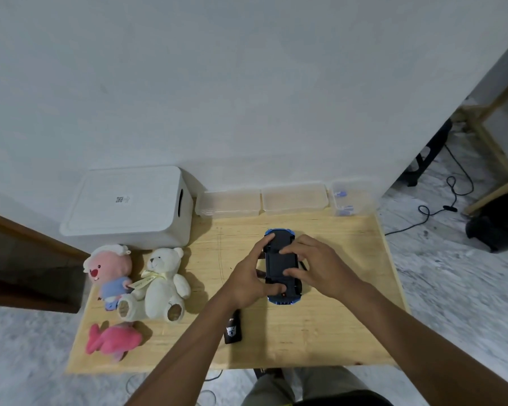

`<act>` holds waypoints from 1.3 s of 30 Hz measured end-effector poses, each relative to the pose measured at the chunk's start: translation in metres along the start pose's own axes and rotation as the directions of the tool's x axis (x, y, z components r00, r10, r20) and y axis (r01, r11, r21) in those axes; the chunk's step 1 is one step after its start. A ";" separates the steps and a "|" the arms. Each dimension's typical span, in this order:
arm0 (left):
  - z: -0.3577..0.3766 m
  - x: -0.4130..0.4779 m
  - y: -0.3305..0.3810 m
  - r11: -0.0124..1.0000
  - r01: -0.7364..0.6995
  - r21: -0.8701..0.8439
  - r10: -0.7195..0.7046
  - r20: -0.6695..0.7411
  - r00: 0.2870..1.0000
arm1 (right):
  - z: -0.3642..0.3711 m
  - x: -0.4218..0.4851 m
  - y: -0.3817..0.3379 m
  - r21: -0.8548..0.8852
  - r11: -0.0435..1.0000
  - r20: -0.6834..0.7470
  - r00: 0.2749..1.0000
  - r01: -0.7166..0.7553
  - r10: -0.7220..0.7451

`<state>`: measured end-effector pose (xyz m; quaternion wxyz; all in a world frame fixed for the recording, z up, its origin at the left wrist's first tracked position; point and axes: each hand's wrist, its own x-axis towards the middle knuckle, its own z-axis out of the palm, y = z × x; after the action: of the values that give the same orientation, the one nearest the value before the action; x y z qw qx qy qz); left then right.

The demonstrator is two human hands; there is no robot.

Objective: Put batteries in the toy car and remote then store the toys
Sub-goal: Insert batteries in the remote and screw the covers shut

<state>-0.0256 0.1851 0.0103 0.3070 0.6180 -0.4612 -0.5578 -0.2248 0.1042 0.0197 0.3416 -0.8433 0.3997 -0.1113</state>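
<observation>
A blue toy car (pixel 277 263) lies upside down on the wooden table (pixel 335 317), its dark underside facing up. My left hand (pixel 251 278) grips its left side, thumb on the rear end and a finger at the front corner. My right hand (pixel 313 265) rests on the underside from the right, with fingers pressing on the dark panel. A black remote (pixel 233 328) lies on the table near my left forearm. A small clear box (pixel 346 199) at the back right holds small bluish items, possibly batteries.
A white lidded storage bin (pixel 123 209) stands at the back left. Two clear lidded containers (pixel 228 202) (pixel 294 197) line the wall. A pink plush (pixel 109 272), a white teddy bear (pixel 162 284) and a pink fish plush (pixel 112 341) lie on the left.
</observation>
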 end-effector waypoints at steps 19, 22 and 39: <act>0.008 -0.007 -0.002 1.000 -0.023 0.018 0.023 0.015 1.000 | 0.016 -0.008 -0.009 0.017 0.973 -0.169 0.958 -0.232 0.231; 0.001 -0.003 -0.004 1.000 -0.006 0.017 0.006 0.015 1.000 | 0.003 -0.002 0.005 0.135 0.945 -0.250 0.913 -0.298 0.323; -0.010 0.002 -0.014 1.000 0.014 -0.005 -0.014 -0.006 1.000 | 0.052 0.012 0.057 -0.019 0.813 -0.113 0.809 -0.582 0.577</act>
<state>-0.0132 0.1877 -0.0010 0.3060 0.6220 -0.4547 -0.5593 -0.2275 0.0952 -0.0581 0.3160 -0.6833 0.6573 -0.0343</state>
